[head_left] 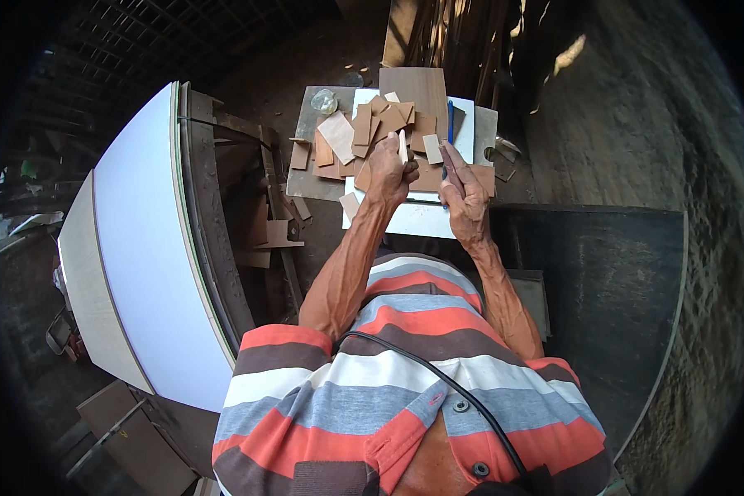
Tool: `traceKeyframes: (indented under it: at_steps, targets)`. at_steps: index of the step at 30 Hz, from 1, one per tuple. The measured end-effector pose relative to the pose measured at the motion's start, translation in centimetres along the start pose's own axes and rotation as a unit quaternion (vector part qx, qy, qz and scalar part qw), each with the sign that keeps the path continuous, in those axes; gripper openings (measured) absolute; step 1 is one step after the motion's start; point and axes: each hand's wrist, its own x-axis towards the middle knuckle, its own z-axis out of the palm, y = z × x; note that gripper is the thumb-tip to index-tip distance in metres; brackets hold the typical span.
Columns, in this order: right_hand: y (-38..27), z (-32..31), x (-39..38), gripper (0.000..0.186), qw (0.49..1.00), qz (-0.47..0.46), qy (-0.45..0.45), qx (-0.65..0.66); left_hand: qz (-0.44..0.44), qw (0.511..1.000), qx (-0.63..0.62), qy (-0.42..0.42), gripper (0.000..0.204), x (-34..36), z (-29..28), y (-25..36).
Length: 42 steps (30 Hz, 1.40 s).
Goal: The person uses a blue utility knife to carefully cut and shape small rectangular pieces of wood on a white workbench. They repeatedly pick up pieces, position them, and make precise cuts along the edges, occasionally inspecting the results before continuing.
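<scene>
My left hand [391, 172] is closed round a small pale wood piece [403, 146], held on edge above the pile. To its right, my right hand [468, 201] has its fingers bent together around something dark and narrow, too hidden to name. A slim blue stick [450, 122] shows just beyond the right fingertips; I cannot tell whether that hand touches it. Beneath and beyond both hands lies a loose heap of small brown wood pieces [393, 118]. A pale rectangular piece [432, 150] sits between the hands.
White and grey boards [405, 221] form the low work surface. A clear jar [325, 102] stands at its far left, and a larger brown board [413, 87] at the back. Big white panels [140, 223] lean at left; a dark board [595, 289] lies at right beside a rough wall.
</scene>
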Motion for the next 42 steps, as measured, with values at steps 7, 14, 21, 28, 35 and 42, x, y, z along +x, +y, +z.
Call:
traceKeyframes:
  at_steps: [7,14,21,28,35,42]
  targets:
    - [0.5,-2.8,3.2,0.062,0.893,0.034,-0.088,-0.44,-0.172,0.982,0.009,-0.079,0.024,-2.0,1.4,0.7]
    - [-0.4,-1.6,2.0,0.06,0.921,-0.012,-0.099,-0.376,-0.13,0.988,0.047,-0.065,0.021,-1.8,1.1,0.4]
    - [3.7,-4.6,2.0,0.056,0.986,0.153,-0.022,-0.056,0.106,0.963,0.246,0.036,0.024,-2.1,0.9,-0.6]
    - [1.3,-0.4,0.1,0.051,0.989,0.134,-0.054,0.037,0.204,0.918,0.341,-0.013,0.035,-2.3,0.7,-0.7]
    - [2.0,0.9,-3.1,0.064,0.985,0.062,-0.106,-0.125,0.117,0.963,0.209,0.127,0.021,-0.2,-1.2,-3.7]
    - [3.2,0.6,-1.8,0.07,0.964,0.088,-0.098,-0.23,-0.015,0.987,0.104,0.125,0.01,-2.0,-1.0,-5.2]
